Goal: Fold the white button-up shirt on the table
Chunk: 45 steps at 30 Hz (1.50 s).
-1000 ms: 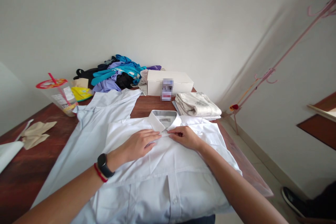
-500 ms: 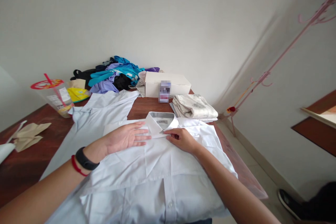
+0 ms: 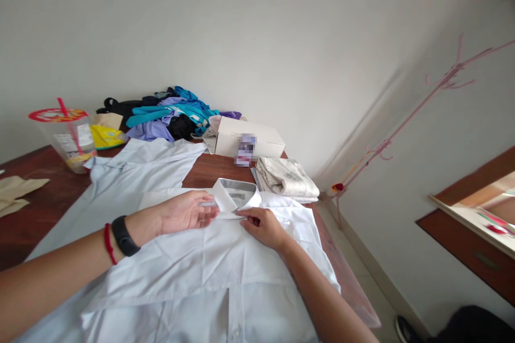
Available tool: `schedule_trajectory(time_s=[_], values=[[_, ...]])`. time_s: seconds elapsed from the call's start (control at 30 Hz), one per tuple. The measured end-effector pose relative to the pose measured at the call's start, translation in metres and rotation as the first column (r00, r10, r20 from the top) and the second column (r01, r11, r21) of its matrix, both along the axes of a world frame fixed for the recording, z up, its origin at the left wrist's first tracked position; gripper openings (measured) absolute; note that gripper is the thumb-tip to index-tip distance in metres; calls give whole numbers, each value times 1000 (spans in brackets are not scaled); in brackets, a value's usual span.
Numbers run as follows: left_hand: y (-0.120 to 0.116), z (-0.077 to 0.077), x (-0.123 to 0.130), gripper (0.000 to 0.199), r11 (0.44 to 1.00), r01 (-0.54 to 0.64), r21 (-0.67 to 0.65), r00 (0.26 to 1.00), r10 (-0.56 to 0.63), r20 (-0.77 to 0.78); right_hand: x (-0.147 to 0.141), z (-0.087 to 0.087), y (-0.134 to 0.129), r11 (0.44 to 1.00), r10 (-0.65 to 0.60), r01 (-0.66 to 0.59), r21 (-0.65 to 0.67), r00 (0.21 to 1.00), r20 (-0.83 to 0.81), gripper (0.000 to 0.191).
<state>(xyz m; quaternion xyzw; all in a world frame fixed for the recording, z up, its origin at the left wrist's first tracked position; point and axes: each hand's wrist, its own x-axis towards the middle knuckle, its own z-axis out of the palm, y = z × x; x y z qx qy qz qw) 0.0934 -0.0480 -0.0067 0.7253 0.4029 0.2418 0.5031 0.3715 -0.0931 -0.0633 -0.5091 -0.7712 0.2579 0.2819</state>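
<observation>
A white collared shirt (image 3: 209, 273) lies front-up on the brown table (image 3: 24, 225), collar (image 3: 235, 199) toward the wall. My left hand (image 3: 183, 211) rests on the shirt's left shoulder, fingertips pinching the left collar wing. My right hand (image 3: 261, 225) presses on the placket just below the collar, fingers touching the collar's front edge. A black watch and a red band sit on my left wrist.
A second pale blue shirt (image 3: 120, 177) lies spread under and left of the white one. Behind are a heap of coloured clothes (image 3: 169, 115), a white box (image 3: 247, 139), a folded cream garment (image 3: 285, 178), a lidded plastic cup (image 3: 66, 134) and brown paper (image 3: 16, 190). A shoe (image 3: 406, 327) shows at bottom right.
My left hand slid from the placket out to the left, then back onto the collar wing. My right hand stayed below the collar. The view swung to the right.
</observation>
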Motion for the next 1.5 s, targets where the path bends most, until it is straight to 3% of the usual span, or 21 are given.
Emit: schedule_trajectory(time_s=[0.07, 0.13, 0.3, 0.43, 0.63, 0.8, 0.87, 0.93, 1.1, 1.17, 1.23, 1.3, 1.37, 1.5], values=[[0, 0, 2, 32, 977, 35, -211, 997, -19, 78, 0, 0, 0, 1000, 1, -1, -1, 1000, 5, 33], [1, 1, 2, 32, 908, 94, -409, 986, -28, 163, -1, -1, 0, 1000, 3, -3, -1, 1000, 1, 33], [10, -3, 0, 40, 722, 183, -667, 967, -11, 254, -2, -2, -1, 1000, 11, -11, 4, 1000, -10, 33], [14, -4, 2, 41, 658, 206, -724, 953, 31, 300, -2, -1, -1, 1000, 18, -18, 9, 1000, -5, 32], [8, -2, 11, 42, 628, 273, -729, 920, 52, 389, -2, 2, -2, 999, 38, -38, 24, 999, 2, 32], [-10, -6, 10, 38, 528, 353, -773, 889, 69, 453, -2, 3, -3, 1000, 22, -22, 19, 1000, -4, 32], [-17, -5, 6, 44, 532, 360, -766, 896, 33, 443, -2, 2, -3, 1000, 16, -16, 18, 1000, -23, 31], [-21, -4, 2, 50, 575, 321, -752, 922, -9, 387, -2, 1, -3, 1000, 13, -13, 21, 1000, -28, 31], [-25, -16, -2, 54, 820, 85, -566, 995, -42, 89, -3, 0, -3, 1000, -25, 26, 16, 998, -49, 32], [-26, -24, 2, 54, 913, 49, -405, 999, -52, 3, -3, -1, -3, 999, -28, 28, 15, 998, -56, 31], [-28, -30, 5, 50, 989, 48, -140, 994, -62, -94, -3, -2, -4, 1000, -21, 22, 17, 998, -53, 31], [-31, -35, 8, 42, 980, 107, 166, 978, -73, -197, -3, -3, -4, 1000, -14, 15, 19, 999, -50, 33], [-35, -37, 10, 39, 900, 194, 389, 954, -79, -291, -3, -3, -4, 999, -9, 11, 35, 999, -49, 35], [-41, -42, 13, 49, 775, 287, 564, 891, 2, -455, -3, -1, -3, 990, -25, 32, 136, 998, -52, 33]])
